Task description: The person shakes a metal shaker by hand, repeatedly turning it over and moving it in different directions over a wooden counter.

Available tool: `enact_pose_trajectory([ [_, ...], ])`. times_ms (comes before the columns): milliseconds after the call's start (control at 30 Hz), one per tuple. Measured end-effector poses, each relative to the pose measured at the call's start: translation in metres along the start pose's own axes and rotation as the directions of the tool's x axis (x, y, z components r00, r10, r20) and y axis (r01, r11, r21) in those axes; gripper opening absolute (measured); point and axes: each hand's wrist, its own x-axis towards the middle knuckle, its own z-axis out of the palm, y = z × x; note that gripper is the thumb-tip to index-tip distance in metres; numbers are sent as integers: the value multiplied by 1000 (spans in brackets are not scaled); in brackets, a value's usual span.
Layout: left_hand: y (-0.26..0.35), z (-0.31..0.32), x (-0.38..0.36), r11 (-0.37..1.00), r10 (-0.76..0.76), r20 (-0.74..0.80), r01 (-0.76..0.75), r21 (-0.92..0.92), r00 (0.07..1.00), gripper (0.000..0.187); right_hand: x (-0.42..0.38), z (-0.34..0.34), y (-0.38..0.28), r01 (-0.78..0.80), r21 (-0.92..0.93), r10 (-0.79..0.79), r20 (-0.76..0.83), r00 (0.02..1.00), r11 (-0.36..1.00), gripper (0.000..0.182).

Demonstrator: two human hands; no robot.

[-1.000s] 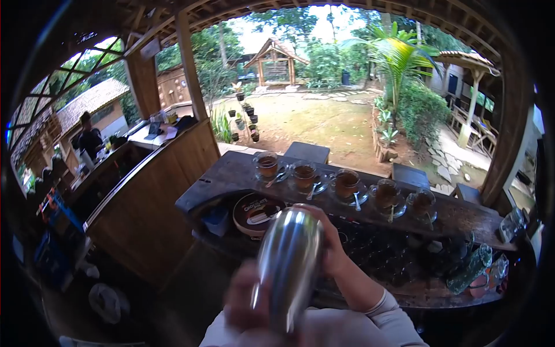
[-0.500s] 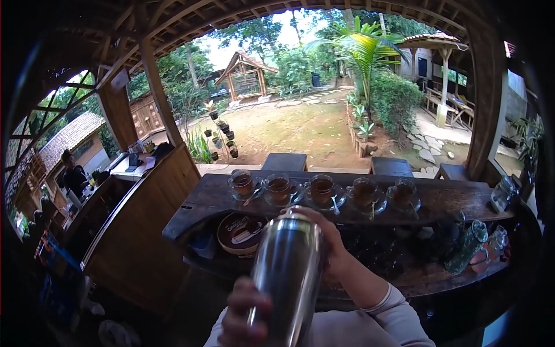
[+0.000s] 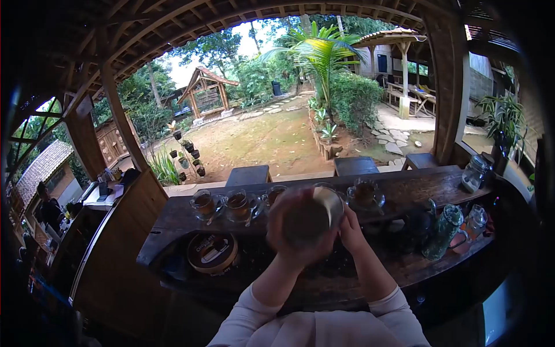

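Observation:
A silver metal flask (image 3: 312, 222), smeared by motion, is held up over the bar with its round end facing me. My left hand (image 3: 283, 231) wraps its left side, and my right hand (image 3: 350, 226) grips it from the right. Behind it stands a row of glass cups of brown drink on saucers with spoons: one cup (image 3: 203, 202) at the left end, another cup (image 3: 238, 202) beside it, and one more cup (image 3: 365, 192) to the right. The flask and my hands partly cover the cups in the middle.
On the lower shelf sit a round brown tub (image 3: 212, 253), a green speckled jug (image 3: 442, 231) and a glass pitcher (image 3: 476, 217). A lidded glass jar (image 3: 474, 174) stands at the bar's right end. Stools (image 3: 356, 166) line the far side. A person (image 3: 49, 208) is at far left.
The flask has swung up and away from me, from slanting near my chest to pointing its end at me. Both hands moved with it. My view has shifted to the right.

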Motion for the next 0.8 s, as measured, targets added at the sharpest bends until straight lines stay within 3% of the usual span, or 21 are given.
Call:
enact_pose_trajectory([
  [33, -14, 8, 4, 992, -126, 54, 128, -22, 991, 72, -6, -6, 6, -2, -8, 2, -8, 1000, 1000, 98],
  [67, -8, 15, 5, 991, -124, 46, 126, -35, 991, 72, -8, -13, 6, 57, -38, -60, -60, 996, 998, 97],
  [133, 19, 28, 19, 971, 159, 6, -155, -182, 987, 59, -3, -22, -11, 128, -84, -137, -105, 985, 988, 95],
  [200, 51, 24, 39, 801, 529, 94, -460, -382, 843, 53, -7, -8, -56, 478, -65, -465, 148, 873, 876, 96],
  [233, 50, 28, 41, 798, 534, 85, -468, -381, 841, 53, -8, 0, -77, 546, -84, -522, 200, 829, 834, 97],
  [267, 50, 34, 43, 858, 463, 143, -403, -317, 875, 53, -7, -7, -73, 548, -90, -523, 207, 827, 831, 97],
  [333, 50, 51, 47, 950, 295, 247, -255, -180, 923, 52, -6, -41, -36, 244, -117, -252, -63, 966, 963, 100],
  [367, 31, 73, 45, 975, 206, 226, -182, -124, 952, 56, 0, -76, 4, 293, -29, -293, 12, 956, 956, 84],
  [400, 2, 91, 35, 996, 40, 236, -21, -83, 971, 60, -8, -58, -26, 294, 4, -289, -158, 944, 956, 66],
  [467, -8, 109, 31, 980, -91, 231, 128, -153, 969, 61, -4, -88, -8, 259, 77, -226, -295, 928, 963, 56],
  [500, 9, 111, 38, 977, -86, 252, 131, -168, 964, 61, -4, -89, -24, 274, 73, -239, -316, 918, 959, 56],
  [567, 60, 101, 57, 934, 281, 339, -174, -313, 898, 61, -14, -70, -74, 428, -135, -435, -31, 900, 894, 59],
  [600, 56, 106, 65, 930, 279, 341, -163, -331, 898, 61, -19, -62, -86, 549, 3, -549, 27, 835, 836, 61],
  [667, 49, 121, 85, 683, 714, 232, -582, -441, 661, 64, -22, -66, -96, 410, -124, -415, -15, 910, 904, 66],
  [700, 58, 133, 69, 884, 422, 298, -316, -345, 856, 67, -21, -69, -98, 409, -134, -414, -15, 910, 903, 66],
  [767, 17, 165, 58, 980, 174, 438, -110, -167, 882, 71, -17, -78, -97, 351, -44, -351, -225, 909, 935, 68],
  [800, 8, 179, 50, 979, 175, 435, -109, -171, 883, 71, -21, -85, -98, 350, -50, -352, -225, 908, 935, 68],
])
